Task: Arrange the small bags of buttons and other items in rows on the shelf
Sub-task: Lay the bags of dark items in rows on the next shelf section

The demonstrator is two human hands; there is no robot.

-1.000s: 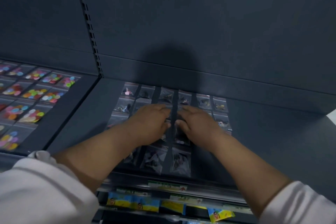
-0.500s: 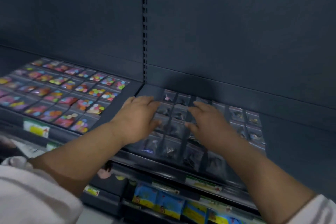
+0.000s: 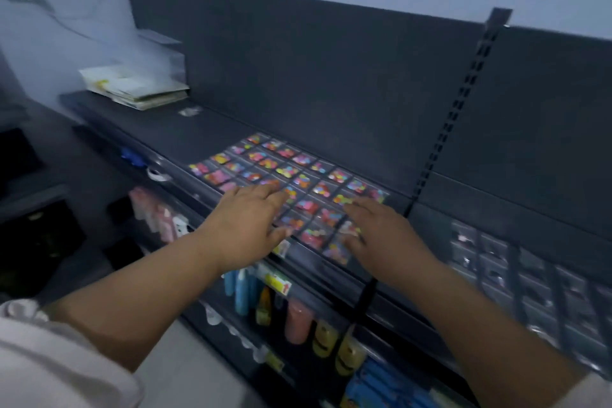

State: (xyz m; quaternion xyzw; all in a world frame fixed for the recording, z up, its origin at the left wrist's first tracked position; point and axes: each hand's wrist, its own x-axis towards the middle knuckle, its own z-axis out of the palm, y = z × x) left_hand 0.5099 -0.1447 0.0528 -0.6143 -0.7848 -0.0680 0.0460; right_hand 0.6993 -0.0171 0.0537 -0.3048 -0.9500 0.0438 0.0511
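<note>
Colourful button bags [image 3: 298, 172] sit gridded on the shelf [image 3: 159, 132], rows running diagonally back-left, right under both sets of fingertips. The left hand [image 3: 246, 222] and right hand [image 3: 381, 232] are spread flat, grip wide, holding nothing. The front-corner bags look closest to the right one, I'd say.

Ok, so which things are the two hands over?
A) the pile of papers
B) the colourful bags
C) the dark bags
B: the left hand and right hand are both spread over the colourful bags, while the dark bags lie off to the right with no hand near them.
</note>
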